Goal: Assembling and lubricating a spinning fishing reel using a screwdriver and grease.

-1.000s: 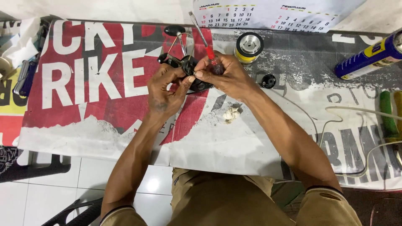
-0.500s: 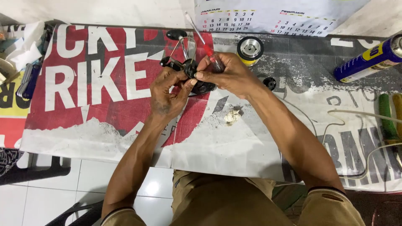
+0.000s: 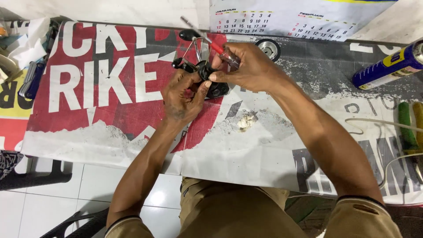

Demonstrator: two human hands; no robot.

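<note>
Here, lines by what the scene holds:

Surface: a desk covered by a large printed banner in red, white and grey; its near edge hangs over white floor tiles.
Room: a wall calendar lies at the far edge; a dark plastic chair shows at the near left, under the desk edge.
Left hand: fingers closed around a black fishing reel, held just above the banner at the far centre.
Right hand: fingers pinched together on a small screwdriver with a red and clear handle, its shaft slanting far-left over the reel.
Reel: its wire bail and black knob stick out toward the far side.
Near the hands: a crumpled scrap of tissue lies just near-right of the reel; a round metal spool sits behind the right hand.
Right edge: a blue and yellow spray can lies tilted, with green-handled tools and a white cord nearer.
Left edge: folded pliers and crumpled paper.
Open room: bare banner to the left of the hands and along the near right.
</note>
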